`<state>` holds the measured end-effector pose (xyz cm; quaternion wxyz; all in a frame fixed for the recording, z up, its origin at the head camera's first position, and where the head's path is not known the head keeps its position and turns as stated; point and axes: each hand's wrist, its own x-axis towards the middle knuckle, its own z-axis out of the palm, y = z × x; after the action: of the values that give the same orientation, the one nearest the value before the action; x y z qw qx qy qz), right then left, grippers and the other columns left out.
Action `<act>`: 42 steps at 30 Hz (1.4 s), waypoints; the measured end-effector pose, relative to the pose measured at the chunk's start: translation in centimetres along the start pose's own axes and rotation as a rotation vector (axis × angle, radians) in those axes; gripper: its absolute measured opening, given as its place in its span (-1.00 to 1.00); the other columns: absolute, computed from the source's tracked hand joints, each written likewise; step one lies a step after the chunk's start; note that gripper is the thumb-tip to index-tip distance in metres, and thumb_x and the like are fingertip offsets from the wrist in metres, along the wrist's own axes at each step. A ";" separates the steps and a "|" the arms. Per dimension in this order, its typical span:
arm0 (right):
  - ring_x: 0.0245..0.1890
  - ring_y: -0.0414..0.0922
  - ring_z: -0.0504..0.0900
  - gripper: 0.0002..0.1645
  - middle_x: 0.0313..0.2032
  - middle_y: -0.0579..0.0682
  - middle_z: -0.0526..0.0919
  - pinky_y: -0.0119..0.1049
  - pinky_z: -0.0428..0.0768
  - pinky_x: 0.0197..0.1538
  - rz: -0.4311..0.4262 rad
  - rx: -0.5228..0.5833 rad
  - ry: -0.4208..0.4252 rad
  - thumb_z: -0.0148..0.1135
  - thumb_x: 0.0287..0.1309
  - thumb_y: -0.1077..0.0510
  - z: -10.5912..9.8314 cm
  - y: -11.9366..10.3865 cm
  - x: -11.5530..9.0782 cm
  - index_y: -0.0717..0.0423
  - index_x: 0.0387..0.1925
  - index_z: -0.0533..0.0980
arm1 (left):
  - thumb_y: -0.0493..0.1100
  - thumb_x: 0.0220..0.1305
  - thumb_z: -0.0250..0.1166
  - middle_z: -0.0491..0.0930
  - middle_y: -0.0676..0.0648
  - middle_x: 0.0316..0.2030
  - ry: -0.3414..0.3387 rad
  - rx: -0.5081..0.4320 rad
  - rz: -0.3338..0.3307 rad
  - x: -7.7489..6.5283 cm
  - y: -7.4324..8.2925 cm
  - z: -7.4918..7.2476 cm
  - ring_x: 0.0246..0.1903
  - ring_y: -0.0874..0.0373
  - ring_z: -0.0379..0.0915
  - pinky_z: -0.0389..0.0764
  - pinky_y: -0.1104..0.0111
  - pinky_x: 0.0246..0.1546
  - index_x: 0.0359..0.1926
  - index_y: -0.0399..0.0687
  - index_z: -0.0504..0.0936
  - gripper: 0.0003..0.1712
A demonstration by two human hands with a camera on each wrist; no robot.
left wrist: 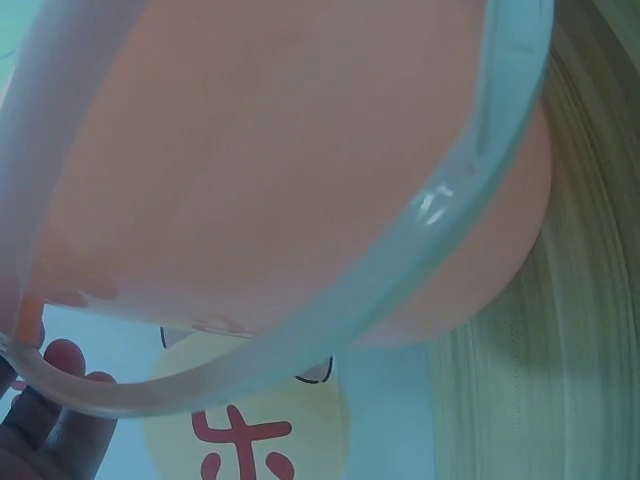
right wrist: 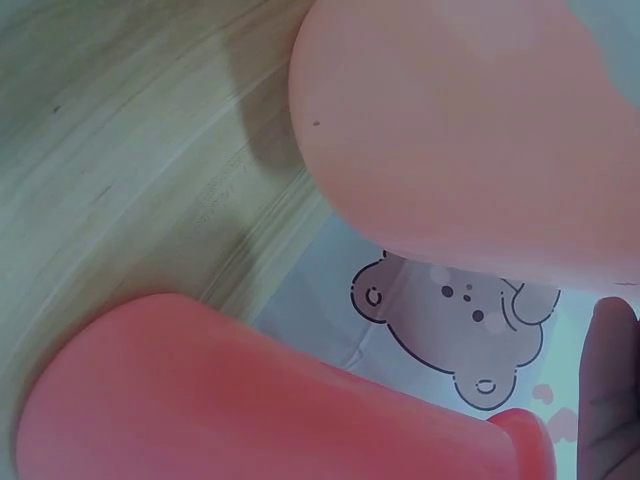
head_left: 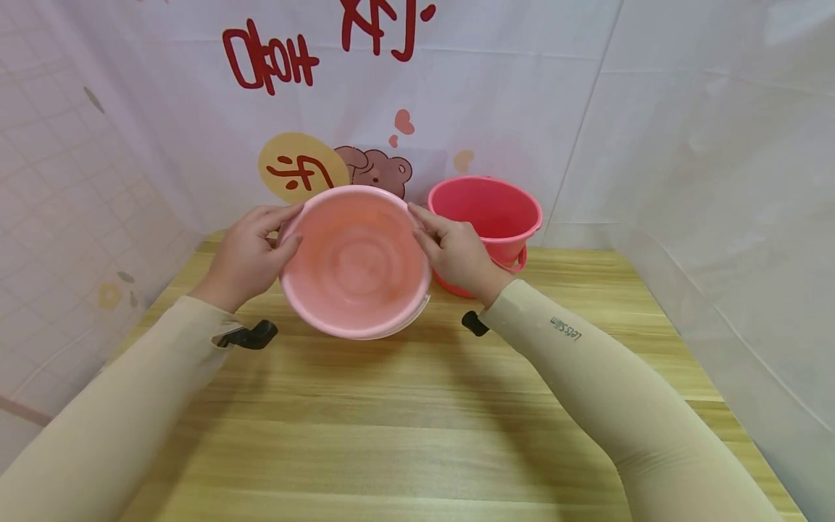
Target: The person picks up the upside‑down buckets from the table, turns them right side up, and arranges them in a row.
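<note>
A light pink bucket (head_left: 359, 264) is held up above the table, tilted so that its open mouth faces the head camera. My left hand (head_left: 251, 250) grips the left side of its rim, thumb on the inner side. On the opposite side of the rim, my right hand (head_left: 457, 250) pinches it the same way. A pale handle (left wrist: 340, 320) hangs loose across the bucket's outer wall in the left wrist view. The right wrist view shows the bucket's outer wall (right wrist: 450, 130) with fingers (right wrist: 610, 390) at the right edge.
A darker red-pink bucket (head_left: 489, 210) stands upright at the back right, its handle (head_left: 522, 257) hanging down, close behind my right hand. The wood-grain table (head_left: 391, 420) meets a printed white curtain (head_left: 522, 94) at the back; more white sheeting hangs on both sides.
</note>
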<state>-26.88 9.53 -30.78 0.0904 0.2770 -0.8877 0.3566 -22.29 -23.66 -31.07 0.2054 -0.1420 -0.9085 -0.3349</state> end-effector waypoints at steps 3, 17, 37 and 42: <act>-0.49 -0.11 0.63 -0.32 -0.48 0.00 0.65 -0.31 0.65 -0.27 0.019 -0.015 0.007 0.20 0.53 0.00 0.0 0.1 -0.1 -0.20 0.59 0.31 | -0.10 0.50 0.27 0.58 -0.24 0.28 0.013 0.034 0.014 0.3 0.2 0.1 0.02 -0.12 0.64 0.80 0.03 -0.08 0.45 0.00 0.55 -0.45; -0.63 -0.13 0.48 -0.19 -0.53 -0.04 0.57 -0.35 0.50 -0.48 -0.044 -0.057 -0.012 0.26 0.48 0.01 0.3 0.5 -0.9 -0.06 0.64 0.21 | -0.11 0.52 0.22 0.65 -0.28 0.12 0.005 0.114 0.015 1.6 0.7 -0.3 -0.07 -0.15 0.53 0.66 0.09 -0.14 0.43 -0.05 0.56 -0.48; -0.63 -0.12 0.50 -0.22 -0.55 -0.05 0.62 -0.34 0.55 -0.48 0.020 -0.063 -0.028 0.20 0.51 0.01 0.5 -0.1 -0.5 -0.02 0.63 0.22 | 0.05 0.61 0.11 0.54 -0.23 0.20 -0.088 0.002 -0.082 2.0 -0.3 -0.7 0.10 -0.21 0.58 0.76 -0.08 0.01 0.59 0.10 0.35 -0.37; -0.65 -0.11 0.49 -0.23 -0.58 -0.03 0.59 -0.33 0.56 -0.46 0.044 -0.066 -0.029 0.18 0.51 0.01 0.6 -0.2 -0.2 -0.03 0.63 0.21 | 0.02 0.59 0.16 0.37 -0.20 0.49 -0.120 -0.040 -0.084 1.4 -0.9 -0.7 0.20 -0.26 0.59 0.78 -0.02 -0.01 0.63 0.16 0.25 -0.31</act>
<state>-26.53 9.06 -31.21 0.0787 0.2592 -0.9061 0.3249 -23.70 -24.57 -30.39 0.1335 -0.1277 -0.9175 -0.3523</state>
